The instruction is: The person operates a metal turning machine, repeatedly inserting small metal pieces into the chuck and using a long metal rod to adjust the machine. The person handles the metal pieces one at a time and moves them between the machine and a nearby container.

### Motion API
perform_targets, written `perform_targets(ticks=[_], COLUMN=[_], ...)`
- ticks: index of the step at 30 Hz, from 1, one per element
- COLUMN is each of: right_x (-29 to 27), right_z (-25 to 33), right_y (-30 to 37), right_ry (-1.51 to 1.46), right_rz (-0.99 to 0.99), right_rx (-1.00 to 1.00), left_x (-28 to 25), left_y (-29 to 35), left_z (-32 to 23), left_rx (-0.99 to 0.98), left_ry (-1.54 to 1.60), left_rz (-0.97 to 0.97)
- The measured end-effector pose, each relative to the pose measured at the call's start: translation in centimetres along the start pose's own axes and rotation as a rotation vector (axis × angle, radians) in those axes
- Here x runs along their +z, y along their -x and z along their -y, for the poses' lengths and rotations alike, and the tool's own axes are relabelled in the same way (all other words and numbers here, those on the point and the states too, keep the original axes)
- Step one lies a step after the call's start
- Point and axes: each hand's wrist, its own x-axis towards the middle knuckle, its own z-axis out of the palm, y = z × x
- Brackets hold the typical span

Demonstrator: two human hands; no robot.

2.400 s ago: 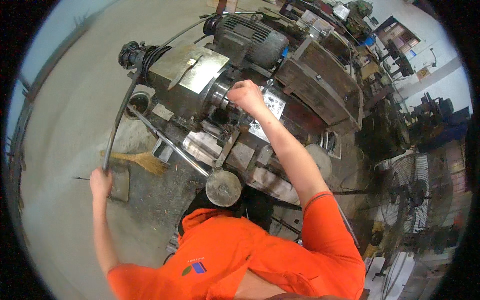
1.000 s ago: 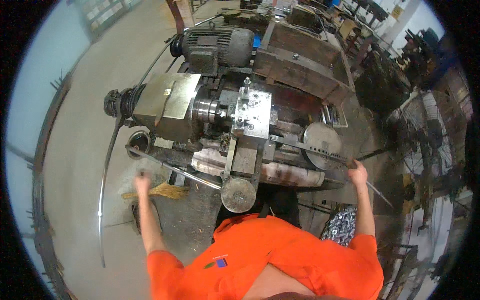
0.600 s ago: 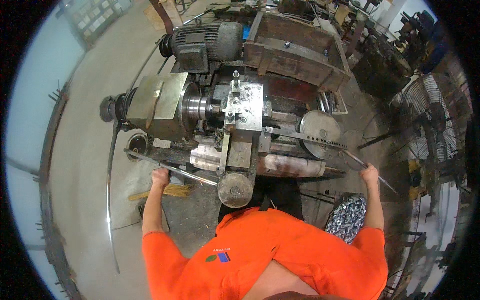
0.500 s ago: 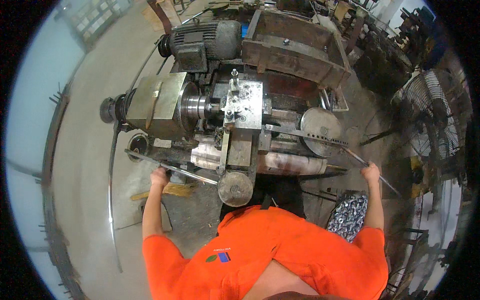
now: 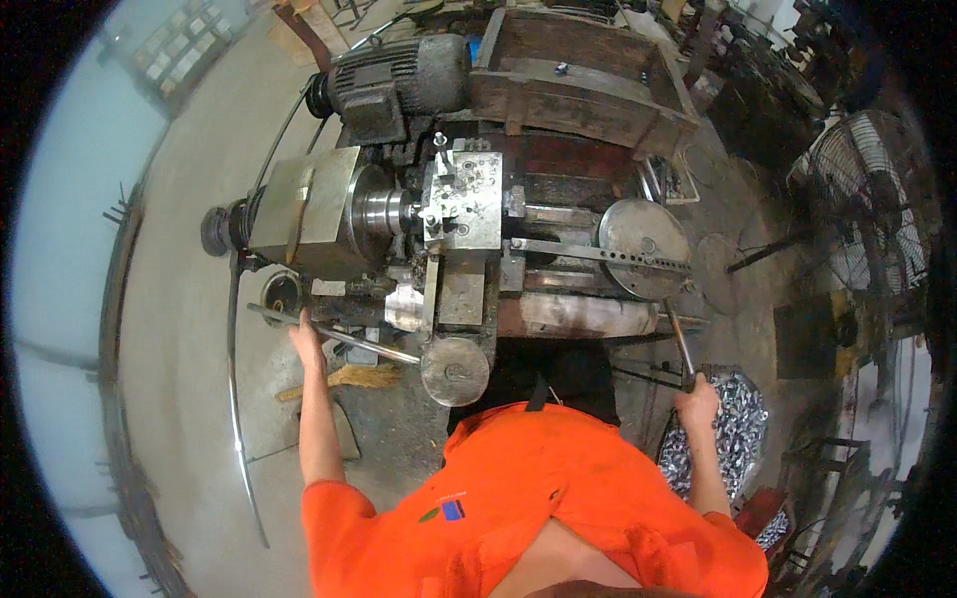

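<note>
My left hand (image 5: 307, 341) is closed around a long metal lever rod (image 5: 377, 348), which runs to a small round disc (image 5: 455, 371) at the front of the lathe's slide. On the right, my right hand (image 5: 697, 401) grips the lower end of a second lever (image 5: 681, 337), which hangs from a large round plate (image 5: 630, 234). A flat bar with a row of holes (image 5: 578, 249) links that plate to the slide. The tool block (image 5: 469, 204) with upright bolts sits close to the shiny spindle collar (image 5: 382, 211). What lies between them is too small to make out.
A dark motor (image 5: 404, 82) and a rusty metal trough (image 5: 588, 100) stand behind. A brush (image 5: 296, 224) lies on the spindle cover (image 5: 319, 194). Small metal parts (image 5: 733, 424) are heaped at lower right. A caged fan (image 5: 867, 194) stands far right; a broom (image 5: 361, 376) lies at left.
My right hand has moved down and left, swinging its lever from slanting outward to pointing steeply toward me. The slide and tool block have shifted slightly left toward the spindle. My left hand still grips its rod.
</note>
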Motion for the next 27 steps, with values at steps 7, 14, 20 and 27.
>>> perform_targets(ticks=[7,14,20,27], right_x=[1.7,2.3,1.8,0.2], right_z=[2.7,3.3,1.9,-6.5], right_y=[2.8,3.3,2.5,-8.4], right_ry=[-0.279,-0.299,-0.247,0.201], right_rz=[0.024,-0.039,-0.014,-0.151], right_rx=[0.096,0.085,0.037,-0.107], left_x=[0.9,-0.3,-0.2,-0.8], left_y=[1.2,-1.3,-0.9,-0.3], left_z=[-0.9,0.8,-0.7,-0.7], left_rx=[0.059,0.075,-0.008,-0.016], left_ry=[0.009,-0.103,-0.194,-0.226], left_rz=[0.029,0.053,0.112,0.124])
